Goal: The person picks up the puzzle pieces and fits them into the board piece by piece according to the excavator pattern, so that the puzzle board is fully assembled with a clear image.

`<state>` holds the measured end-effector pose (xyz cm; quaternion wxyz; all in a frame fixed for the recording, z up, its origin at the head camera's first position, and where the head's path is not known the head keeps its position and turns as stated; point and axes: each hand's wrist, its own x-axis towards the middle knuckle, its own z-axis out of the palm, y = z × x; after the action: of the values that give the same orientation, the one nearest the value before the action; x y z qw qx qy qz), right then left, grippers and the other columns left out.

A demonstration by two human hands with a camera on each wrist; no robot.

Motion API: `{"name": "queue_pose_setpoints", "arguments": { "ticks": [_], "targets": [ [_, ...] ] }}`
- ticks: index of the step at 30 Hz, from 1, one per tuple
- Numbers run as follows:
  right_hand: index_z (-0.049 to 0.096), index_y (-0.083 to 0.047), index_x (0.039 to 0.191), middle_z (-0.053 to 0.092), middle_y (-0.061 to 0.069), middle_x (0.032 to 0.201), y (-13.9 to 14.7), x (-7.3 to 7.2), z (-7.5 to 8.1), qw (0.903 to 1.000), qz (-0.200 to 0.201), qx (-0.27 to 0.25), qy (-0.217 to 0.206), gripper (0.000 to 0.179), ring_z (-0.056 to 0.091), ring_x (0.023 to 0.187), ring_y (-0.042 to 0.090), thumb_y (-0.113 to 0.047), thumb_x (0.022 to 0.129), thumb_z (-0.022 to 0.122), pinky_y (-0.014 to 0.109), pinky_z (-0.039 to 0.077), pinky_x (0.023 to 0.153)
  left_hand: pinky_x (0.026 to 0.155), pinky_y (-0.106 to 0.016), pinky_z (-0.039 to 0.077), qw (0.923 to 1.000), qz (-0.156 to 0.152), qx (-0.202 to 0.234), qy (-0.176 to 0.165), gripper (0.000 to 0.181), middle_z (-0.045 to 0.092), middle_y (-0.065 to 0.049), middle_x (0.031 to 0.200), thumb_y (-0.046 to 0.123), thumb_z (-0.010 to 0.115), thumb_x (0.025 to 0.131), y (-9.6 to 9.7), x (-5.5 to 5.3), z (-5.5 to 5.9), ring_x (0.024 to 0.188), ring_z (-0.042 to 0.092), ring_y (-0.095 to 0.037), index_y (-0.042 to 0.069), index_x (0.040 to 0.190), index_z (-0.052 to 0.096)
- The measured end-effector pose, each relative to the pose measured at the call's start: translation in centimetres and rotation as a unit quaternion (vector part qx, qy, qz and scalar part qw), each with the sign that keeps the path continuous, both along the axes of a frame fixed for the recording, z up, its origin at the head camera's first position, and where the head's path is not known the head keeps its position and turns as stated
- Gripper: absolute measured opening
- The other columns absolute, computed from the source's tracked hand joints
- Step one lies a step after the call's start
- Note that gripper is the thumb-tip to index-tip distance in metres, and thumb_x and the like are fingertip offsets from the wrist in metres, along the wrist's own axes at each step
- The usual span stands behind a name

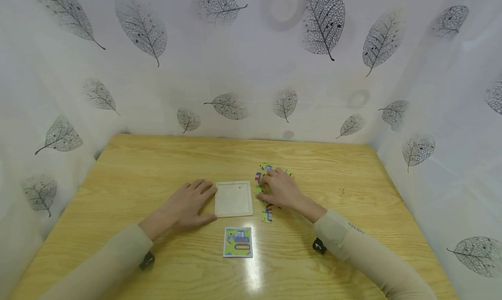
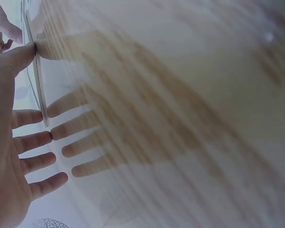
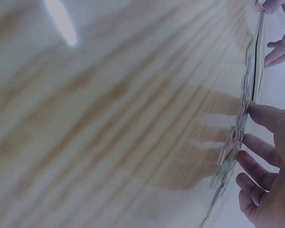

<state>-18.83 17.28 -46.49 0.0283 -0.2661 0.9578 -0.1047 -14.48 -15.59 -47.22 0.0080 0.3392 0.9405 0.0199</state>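
Observation:
My left hand (image 1: 190,205) lies at the left side of a white square puzzle tray (image 1: 233,200), thumb and fingers spread, fingertips right at its edge. The left wrist view shows this left hand (image 2: 19,137) with its fingers extended by the tray's thin edge. To the right of the tray, my right hand (image 1: 283,190) reaches over a cluster of colourful jigsaw pieces (image 1: 267,216) and partly hides them. In the right wrist view, the thumb and fingertips of that right hand (image 3: 270,161) touch the pieces (image 3: 224,166), thumb apart from the fingers.
A square picture card (image 1: 238,242) with a blue digger on green lies in front of the tray. Everything rests on a wooden table (image 1: 164,160). A pale curtain (image 1: 251,73) printed with dark leaves surrounds the table's back and sides.

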Motion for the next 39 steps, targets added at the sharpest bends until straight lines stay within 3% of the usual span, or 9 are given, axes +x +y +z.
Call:
{"name": "queue_pose_setpoints", "arguments": {
  "ticks": [4,11,23,33,39],
  "targets": [
    [0.079,-0.016,0.11,0.075,0.003,0.112,-0.02,-0.19,-0.03,1.0,0.005,-0.003,-0.006,0.036,0.061,0.103,0.022,-0.045,0.09,0.082,0.04,0.054,0.092,0.112,-0.062,0.051,1.0,0.001,-0.001,-0.003,0.083,0.054,-0.018,0.155,0.069,0.06,0.096,-0.04,0.0,-0.03,0.144,0.051,-0.042,0.009,0.153,0.053],
    [0.078,-0.016,0.116,0.073,0.002,0.115,0.44,-0.26,0.42,0.9993,0.004,-0.01,-0.035,0.041,0.062,0.109,0.022,-0.046,0.089,0.083,0.045,0.054,0.104,0.113,-0.061,0.05,1.0,0.001,0.0,-0.004,0.084,0.054,-0.018,0.156,0.07,0.059,0.096,-0.09,-0.08,-0.16,0.144,0.051,-0.042,0.009,0.153,0.052],
    [0.076,-0.015,0.112,0.074,-0.001,0.111,0.33,-0.62,0.55,0.9975,-0.014,-0.024,-0.065,0.042,0.059,0.108,0.021,-0.043,0.083,0.088,0.042,0.055,0.098,0.112,-0.061,0.051,1.0,-0.001,0.005,0.002,0.084,0.054,-0.018,0.155,0.07,0.06,0.095,0.0,0.01,-0.26,0.143,0.053,-0.042,0.01,0.153,0.053],
    [0.075,-0.013,0.109,0.077,-0.001,0.102,0.35,-0.4,0.47,0.9873,-0.037,-0.107,-0.111,0.025,0.061,0.103,0.018,-0.028,0.091,0.084,0.04,0.056,0.093,0.112,-0.061,0.051,1.0,0.004,0.006,-0.005,0.084,0.054,-0.018,0.156,0.069,0.061,0.095,0.08,0.11,-0.09,0.144,0.052,-0.041,0.01,0.154,0.052],
    [0.075,-0.012,0.11,0.075,0.001,0.1,0.42,-0.4,0.46,0.9761,-0.043,-0.157,-0.144,0.018,0.066,0.091,0.012,-0.019,0.095,0.08,0.029,0.06,0.081,0.111,-0.06,0.051,0.9999,0.006,0.004,-0.007,0.083,0.054,-0.018,0.155,0.068,0.06,0.096,0.07,0.14,-0.01,0.143,0.052,-0.041,0.009,0.153,0.053]
  ]
}}
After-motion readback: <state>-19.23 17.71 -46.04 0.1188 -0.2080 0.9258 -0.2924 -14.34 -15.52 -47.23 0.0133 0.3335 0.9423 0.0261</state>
